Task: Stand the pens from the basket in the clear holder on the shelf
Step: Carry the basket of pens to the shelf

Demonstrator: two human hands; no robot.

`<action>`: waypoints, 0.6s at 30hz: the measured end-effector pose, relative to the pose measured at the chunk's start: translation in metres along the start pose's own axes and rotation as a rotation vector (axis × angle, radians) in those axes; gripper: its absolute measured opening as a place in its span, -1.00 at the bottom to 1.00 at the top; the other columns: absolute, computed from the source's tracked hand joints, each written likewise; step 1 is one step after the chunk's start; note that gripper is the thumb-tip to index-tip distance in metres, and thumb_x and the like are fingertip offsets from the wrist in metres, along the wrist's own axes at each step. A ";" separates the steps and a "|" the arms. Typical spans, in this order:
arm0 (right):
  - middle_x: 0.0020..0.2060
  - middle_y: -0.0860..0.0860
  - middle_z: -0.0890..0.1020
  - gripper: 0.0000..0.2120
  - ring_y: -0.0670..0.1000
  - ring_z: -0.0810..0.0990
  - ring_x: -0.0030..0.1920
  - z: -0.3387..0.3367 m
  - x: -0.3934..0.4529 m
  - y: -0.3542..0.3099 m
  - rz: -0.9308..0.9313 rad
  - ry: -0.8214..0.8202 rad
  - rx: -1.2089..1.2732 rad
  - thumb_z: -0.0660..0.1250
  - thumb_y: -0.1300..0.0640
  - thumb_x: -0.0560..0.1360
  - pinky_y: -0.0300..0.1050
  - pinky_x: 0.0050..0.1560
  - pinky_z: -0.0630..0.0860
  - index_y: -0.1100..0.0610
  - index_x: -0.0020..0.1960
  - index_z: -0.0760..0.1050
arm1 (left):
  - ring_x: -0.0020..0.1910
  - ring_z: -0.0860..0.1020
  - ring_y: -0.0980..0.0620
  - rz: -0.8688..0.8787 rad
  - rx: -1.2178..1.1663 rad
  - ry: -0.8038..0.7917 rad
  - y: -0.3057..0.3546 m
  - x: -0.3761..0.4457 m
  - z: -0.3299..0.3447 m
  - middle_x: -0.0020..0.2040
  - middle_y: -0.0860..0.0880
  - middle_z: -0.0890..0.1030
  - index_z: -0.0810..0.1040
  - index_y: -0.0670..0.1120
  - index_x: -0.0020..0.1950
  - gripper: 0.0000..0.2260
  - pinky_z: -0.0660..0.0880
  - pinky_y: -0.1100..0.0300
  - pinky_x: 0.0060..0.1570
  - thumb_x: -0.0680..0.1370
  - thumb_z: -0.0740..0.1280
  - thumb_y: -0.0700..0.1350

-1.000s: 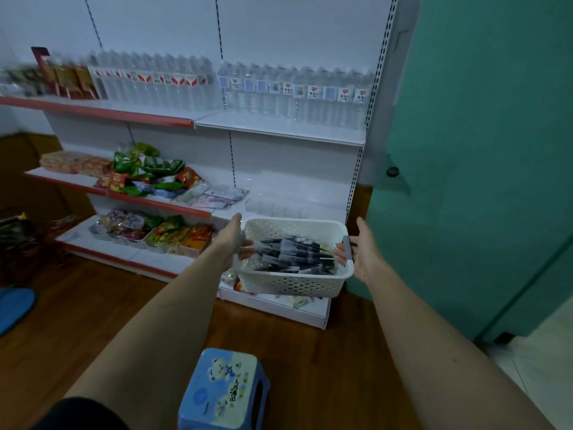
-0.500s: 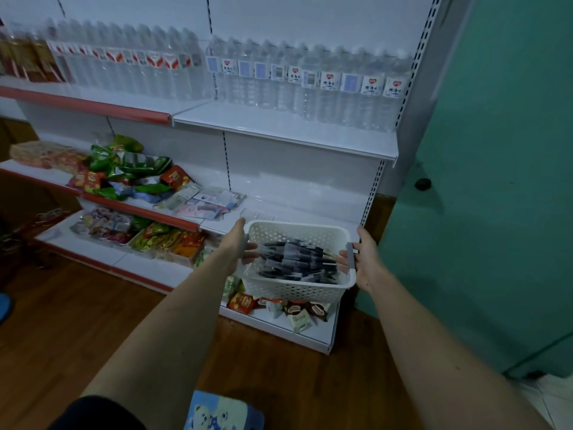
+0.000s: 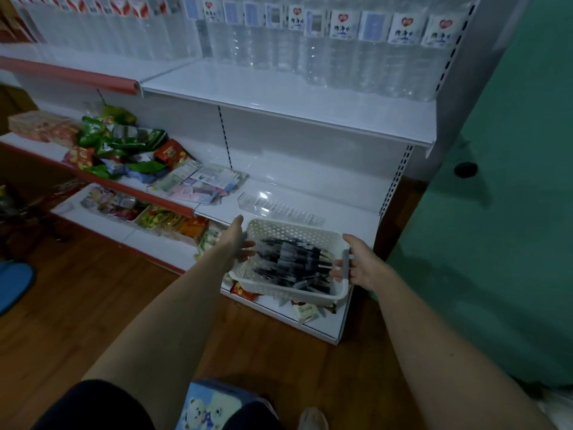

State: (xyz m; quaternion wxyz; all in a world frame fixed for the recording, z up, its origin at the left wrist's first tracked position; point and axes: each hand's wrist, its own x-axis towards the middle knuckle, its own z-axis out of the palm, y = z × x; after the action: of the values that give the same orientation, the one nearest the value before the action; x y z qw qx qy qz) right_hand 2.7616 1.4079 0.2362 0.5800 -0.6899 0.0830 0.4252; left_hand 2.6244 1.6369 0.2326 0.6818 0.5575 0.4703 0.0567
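I hold a white perforated basket (image 3: 279, 291) in front of the shelving, below the middle shelf's front edge. Several dark pens (image 3: 291, 262) lie in a heap inside it. My left hand (image 3: 237, 243) grips the basket's left rim, fingers curled over into it. My right hand (image 3: 361, 266) grips the right rim at its grey handle. The clear holder (image 3: 273, 207), a long transparent rack with rows of holes, lies on the white middle shelf (image 3: 350, 212) just behind the basket.
Snack bags (image 3: 121, 144) and small packets (image 3: 201, 183) crowd the middle shelf's left part. Water bottles (image 3: 341, 51) line the top shelf. Snacks fill the bottom shelf (image 3: 322, 324). A blue stool (image 3: 214, 405) stands by my legs. A green wall (image 3: 511, 212) is at right.
I have moved closer to the shelf with the basket in both hands; the view tilted down and the clear holder has come into sight behind the basket.
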 end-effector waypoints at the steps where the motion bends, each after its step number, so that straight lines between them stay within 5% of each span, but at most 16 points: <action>1: 0.02 0.18 0.56 -0.33 0.20 0.64 -0.09 -0.001 0.008 0.000 0.018 -0.014 -0.025 0.25 -0.22 0.55 -0.05 -0.25 0.55 0.12 0.51 0.20 | -0.06 0.54 -0.12 -0.005 -0.006 0.014 -0.002 0.006 0.001 -0.03 -0.17 0.57 0.38 -0.28 0.39 -0.38 0.45 0.09 -0.08 0.63 0.05 0.23; 8: 0.13 0.18 0.55 -0.31 0.22 0.64 0.04 0.003 0.051 0.004 0.123 -0.032 -0.150 0.23 -0.25 0.54 -0.07 -0.25 0.51 0.09 0.52 0.15 | -0.15 0.50 -0.09 -0.054 -0.004 0.058 -0.016 0.039 0.007 -0.02 -0.18 0.55 0.40 -0.26 0.34 -0.38 0.38 0.14 -0.24 0.62 0.03 0.26; 12: 0.19 0.19 0.51 -0.31 0.18 0.59 0.12 0.007 0.074 0.011 0.159 -0.024 -0.143 0.24 -0.21 0.56 -0.14 -0.41 0.49 0.09 0.54 0.13 | -0.17 0.50 -0.08 -0.086 0.005 0.054 -0.025 0.063 0.008 -0.04 -0.17 0.56 0.43 -0.25 0.29 -0.39 0.34 0.13 -0.27 0.60 0.07 0.27; 18: 0.13 0.20 0.53 -0.35 0.16 0.61 -0.12 0.020 0.113 0.014 0.183 -0.009 -0.086 0.25 -0.19 0.56 -0.11 -0.31 0.56 0.06 0.53 0.15 | -0.15 0.52 -0.08 -0.152 0.059 0.001 -0.028 0.115 0.000 -0.03 -0.17 0.58 0.42 -0.26 0.33 -0.40 0.35 0.13 -0.27 0.61 0.07 0.24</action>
State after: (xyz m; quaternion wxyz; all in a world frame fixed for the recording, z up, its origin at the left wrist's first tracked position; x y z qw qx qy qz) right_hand 2.8136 1.4632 0.1495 0.5090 -0.7019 0.1245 0.4825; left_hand 2.6752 1.6962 0.1434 0.6672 0.5399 0.5131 -0.0087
